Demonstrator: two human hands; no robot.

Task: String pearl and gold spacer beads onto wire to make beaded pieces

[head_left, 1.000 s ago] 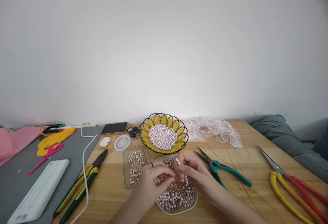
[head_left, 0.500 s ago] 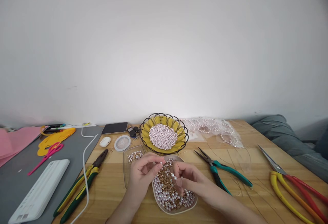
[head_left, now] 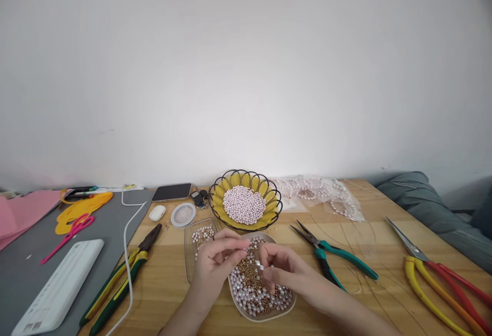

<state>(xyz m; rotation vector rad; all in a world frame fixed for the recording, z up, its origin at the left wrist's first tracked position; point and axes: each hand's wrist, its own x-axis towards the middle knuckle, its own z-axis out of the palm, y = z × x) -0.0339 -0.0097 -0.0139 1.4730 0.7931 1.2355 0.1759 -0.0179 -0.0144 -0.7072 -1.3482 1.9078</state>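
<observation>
Over the near tray of loose pink pearl and gold beads, my left hand is closed in a pinch. A small pearl bead shows, partly hidden, between its thumb and forefinger. Facing it, my right hand is also pinched, with a few pearl beads in a short row at its fingertips. They look strung on a thread or wire too fine to make out clearly. The two hands are a little apart, with bead-filled tray between and below them.
Behind stands a yellow basket of pink beads; left of the tray, a clear box. Teal pliers and large scissors lie right, green-yellow pliers, a white cable and a power bank left. Bagged bead strands lie behind.
My left fingertips have shifted slightly, turning down toward the tray and covering more of the bead between them. My right hand stays almost still with its beads.
</observation>
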